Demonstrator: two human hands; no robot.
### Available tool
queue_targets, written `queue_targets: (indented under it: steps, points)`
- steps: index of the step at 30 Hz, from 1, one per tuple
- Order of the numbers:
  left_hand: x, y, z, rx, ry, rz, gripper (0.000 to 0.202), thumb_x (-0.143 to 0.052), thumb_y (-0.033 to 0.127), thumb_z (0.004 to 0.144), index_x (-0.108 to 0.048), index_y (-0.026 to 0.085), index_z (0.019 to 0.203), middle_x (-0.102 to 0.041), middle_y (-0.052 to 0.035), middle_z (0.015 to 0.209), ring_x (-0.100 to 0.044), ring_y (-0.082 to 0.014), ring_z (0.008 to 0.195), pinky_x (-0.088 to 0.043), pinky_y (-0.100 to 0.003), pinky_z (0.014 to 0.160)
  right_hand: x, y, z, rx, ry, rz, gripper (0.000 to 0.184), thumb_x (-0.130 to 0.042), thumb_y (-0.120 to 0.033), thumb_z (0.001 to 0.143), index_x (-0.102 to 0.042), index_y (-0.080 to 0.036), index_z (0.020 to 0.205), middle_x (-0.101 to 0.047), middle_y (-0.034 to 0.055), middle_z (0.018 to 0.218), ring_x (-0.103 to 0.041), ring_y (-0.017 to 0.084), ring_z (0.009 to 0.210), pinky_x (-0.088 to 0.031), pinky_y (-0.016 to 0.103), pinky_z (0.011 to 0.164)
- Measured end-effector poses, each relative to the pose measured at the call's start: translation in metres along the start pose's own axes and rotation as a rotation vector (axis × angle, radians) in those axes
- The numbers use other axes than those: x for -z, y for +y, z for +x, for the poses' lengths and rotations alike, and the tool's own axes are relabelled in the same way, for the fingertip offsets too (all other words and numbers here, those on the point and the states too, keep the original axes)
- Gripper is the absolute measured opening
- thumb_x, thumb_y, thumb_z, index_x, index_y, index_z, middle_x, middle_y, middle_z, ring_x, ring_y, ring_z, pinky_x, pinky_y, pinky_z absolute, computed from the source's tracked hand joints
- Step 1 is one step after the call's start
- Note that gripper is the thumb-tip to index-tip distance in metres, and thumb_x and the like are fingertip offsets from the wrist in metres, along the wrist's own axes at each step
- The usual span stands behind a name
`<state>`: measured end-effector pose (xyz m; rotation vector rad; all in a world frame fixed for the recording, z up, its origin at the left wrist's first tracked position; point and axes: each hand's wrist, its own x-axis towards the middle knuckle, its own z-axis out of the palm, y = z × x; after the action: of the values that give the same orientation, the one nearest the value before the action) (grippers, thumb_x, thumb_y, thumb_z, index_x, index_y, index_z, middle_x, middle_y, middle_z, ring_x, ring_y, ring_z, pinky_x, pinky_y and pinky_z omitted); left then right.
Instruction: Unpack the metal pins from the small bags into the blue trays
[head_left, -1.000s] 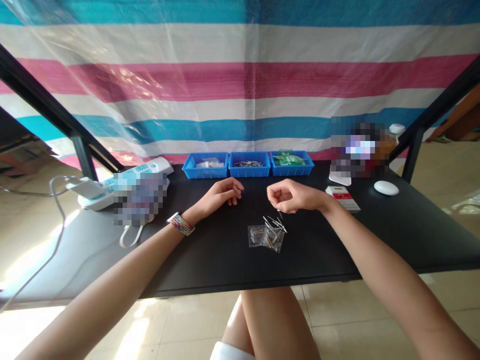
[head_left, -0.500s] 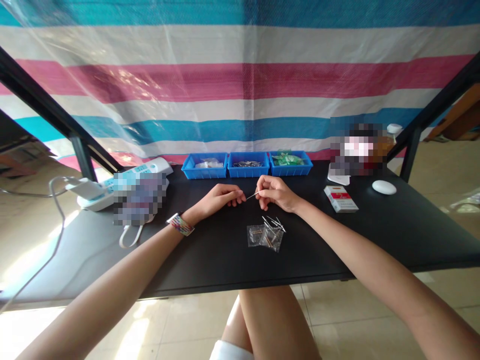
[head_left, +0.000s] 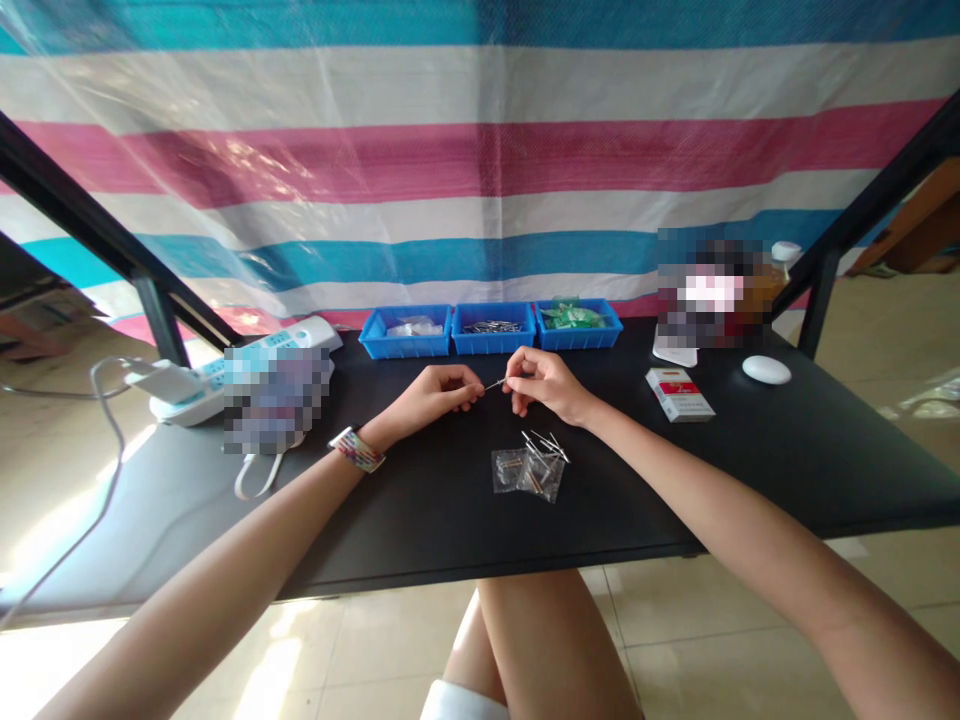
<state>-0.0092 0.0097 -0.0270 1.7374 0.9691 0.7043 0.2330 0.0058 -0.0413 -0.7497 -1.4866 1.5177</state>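
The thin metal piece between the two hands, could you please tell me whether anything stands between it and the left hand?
Nothing visible does: the thin metal piece reaches from the right hand to the left hand. The metal pins and clear packets lie closer to the camera, outside that gap.

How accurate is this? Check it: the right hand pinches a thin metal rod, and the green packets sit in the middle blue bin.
Wrong bin: the head view shows the green packets in the rightmost blue bin. The right hand does pinch a thin metal rod.
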Motion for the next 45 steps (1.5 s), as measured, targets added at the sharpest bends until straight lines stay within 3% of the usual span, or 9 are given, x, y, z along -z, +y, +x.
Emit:
queue_targets:
  steps: [11,16,34,36,39,41,43,45]
  points:
    - [-0.003,0.002,0.0,-0.021,0.082,-0.062,0.041,-0.077,0.054,0.084,-0.062,0.016,0.086,-0.062,0.0014,0.07,-0.059,-0.0108,0.06,-0.046,-0.022,0.057,-0.006,0.001,0.001,-0.015,0.058,-0.025,0.033,-0.085,-0.037,0.075,-0.063,-0.016,0.086,-0.072,0.0013,0.078,-0.07,0.015,0.057,-0.06,0.025,0.049]
    - [-0.002,0.004,0.0,-0.01,0.048,-0.047,0.045,-0.067,0.058,0.092,-0.065,0.014,0.084,-0.065,-0.0018,0.073,-0.06,-0.0114,0.062,-0.046,-0.022,0.058,-0.011,0.0,-0.001,0.034,0.112,-0.032,0.035,-0.088,-0.04,0.073,-0.065,-0.016,0.084,-0.072,0.002,0.079,-0.071,0.015,0.059,-0.062,0.026,0.052]
    - [-0.001,-0.002,0.001,-0.033,0.055,-0.087,0.035,-0.077,0.048,0.086,-0.065,0.015,0.092,-0.065,-0.0009,0.081,-0.062,-0.0119,0.065,-0.047,-0.023,0.058,-0.008,-0.004,0.005,0.051,0.144,-0.038,0.034,-0.088,-0.037,0.072,-0.061,-0.017,0.077,-0.064,-0.0023,0.066,-0.067,0.014,0.055,-0.06,0.026,0.053]
    - [-0.002,0.0,0.0,-0.017,0.063,-0.112,0.035,-0.074,0.048,0.088,-0.064,0.016,0.092,-0.066,-0.0016,0.082,-0.062,-0.0126,0.065,-0.047,-0.023,0.058,-0.005,-0.008,0.011,0.088,0.231,0.002,0.033,-0.088,-0.038,0.073,-0.063,-0.018,0.081,-0.068,-0.0005,0.073,-0.069,0.014,0.059,-0.063,0.027,0.058]
    - [-0.002,0.004,-0.001,0.004,0.065,-0.131,0.034,-0.07,0.049,0.09,-0.063,0.016,0.093,-0.067,-0.0026,0.082,-0.063,-0.0133,0.066,-0.047,-0.024,0.058,0.004,-0.015,0.019,0.089,0.354,0.071,0.041,-0.087,-0.038,0.074,-0.067,-0.021,0.106,-0.076,0.0031,0.093,-0.071,0.014,0.063,-0.065,0.029,0.061]
    - [-0.002,0.005,-0.001,0.007,0.065,-0.135,0.034,-0.069,0.048,0.09,-0.063,0.015,0.094,-0.067,-0.0028,0.082,-0.063,-0.0132,0.066,-0.047,-0.024,0.058,0.011,-0.017,0.02,0.05,0.395,0.042,0.047,-0.085,-0.04,0.077,-0.067,-0.021,0.116,-0.076,0.0034,0.091,-0.068,0.012,0.057,-0.061,0.026,0.053]
    - [-0.002,0.005,-0.001,0.004,0.065,-0.137,0.033,-0.069,0.048,0.09,-0.064,0.015,0.094,-0.067,-0.0028,0.082,-0.063,-0.0133,0.065,-0.047,-0.024,0.058,0.02,-0.019,0.017,-0.007,0.375,-0.042,0.038,-0.082,-0.041,0.079,-0.072,-0.018,0.107,-0.072,0.002,0.078,-0.06,0.01,0.048,-0.052,0.022,0.044]
    - [-0.002,0.005,-0.001,0.002,0.067,-0.134,0.033,-0.069,0.047,0.09,-0.064,0.015,0.094,-0.067,-0.0029,0.081,-0.064,-0.0134,0.065,-0.047,-0.024,0.058,0.029,-0.025,0.01,-0.091,0.238,-0.146,0.031,-0.082,-0.041,0.078,-0.073,-0.015,0.093,-0.067,0.0008,0.07,-0.053,0.007,0.045,-0.042,0.019,0.039]
